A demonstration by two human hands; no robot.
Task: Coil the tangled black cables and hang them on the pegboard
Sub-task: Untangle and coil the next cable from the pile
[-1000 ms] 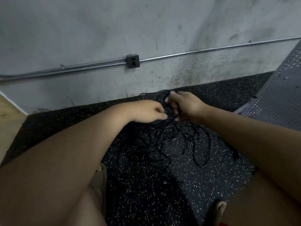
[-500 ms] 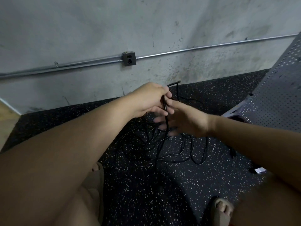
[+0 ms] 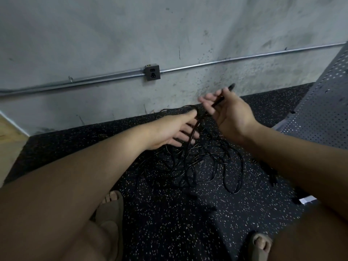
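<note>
The right hand (image 3: pixel 231 115), centre frame, is pinching one plug end (image 3: pixel 232 86) above the tangled black cables (image 3: pixel 203 164) lying on the floor (image 3: pixel 169 213) mid-frame, while the left hand (image 3: pixel 169 131) is spreading its fingers (image 3: pixel 188 136) around the strand, apparently separating one cable, which is next needing drawing free for coiling.

Thin blk cables (image 3: pixel 197 162) tangled on floor (image 3: pixel 169 223), 1 end raised.

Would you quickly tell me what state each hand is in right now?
Left hand: open, straight fingers touching the black cable.
Right hand: holding the black cable, pinched near its plug end.
</note>
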